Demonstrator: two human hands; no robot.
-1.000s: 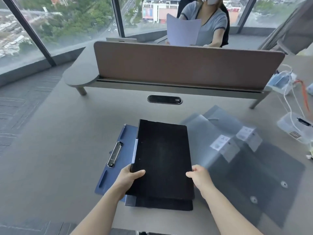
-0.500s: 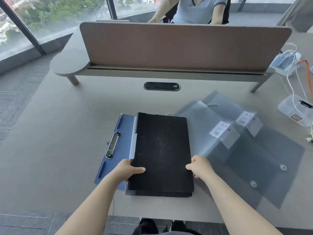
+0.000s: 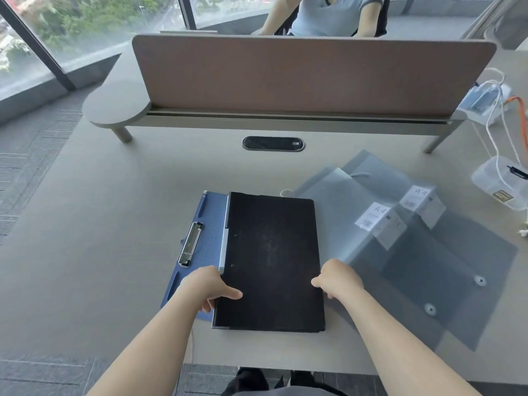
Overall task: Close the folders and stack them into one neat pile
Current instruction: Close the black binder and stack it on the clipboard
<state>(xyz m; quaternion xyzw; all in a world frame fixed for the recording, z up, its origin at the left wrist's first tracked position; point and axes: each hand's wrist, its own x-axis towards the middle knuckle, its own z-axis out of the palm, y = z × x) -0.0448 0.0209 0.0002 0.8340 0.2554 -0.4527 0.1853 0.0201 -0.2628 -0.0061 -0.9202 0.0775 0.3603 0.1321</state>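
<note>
A closed black folder (image 3: 271, 258) lies flat near the desk's front edge. It partly covers an open blue clip folder (image 3: 205, 224), whose metal clip (image 3: 190, 244) shows on the left. My left hand (image 3: 207, 285) grips the black folder's left edge, thumb on top. At the right edge my right hand (image 3: 338, 278) holds the same folder. Two translucent grey snap envelopes (image 3: 405, 261) with A4 labels lie overlapped to the right.
A brown divider screen (image 3: 300, 75) stands across the desk (image 3: 100, 252), with a person seated behind it. A cable port (image 3: 273, 143) sits mid-desk. Clear plastic boxes (image 3: 500, 181) and cables crowd the right side. Floor and windows lie to the left.
The black folder has slid slightly toward me and squared up over the layers under it. Both hands stay on its edges. The view tilted down.
</note>
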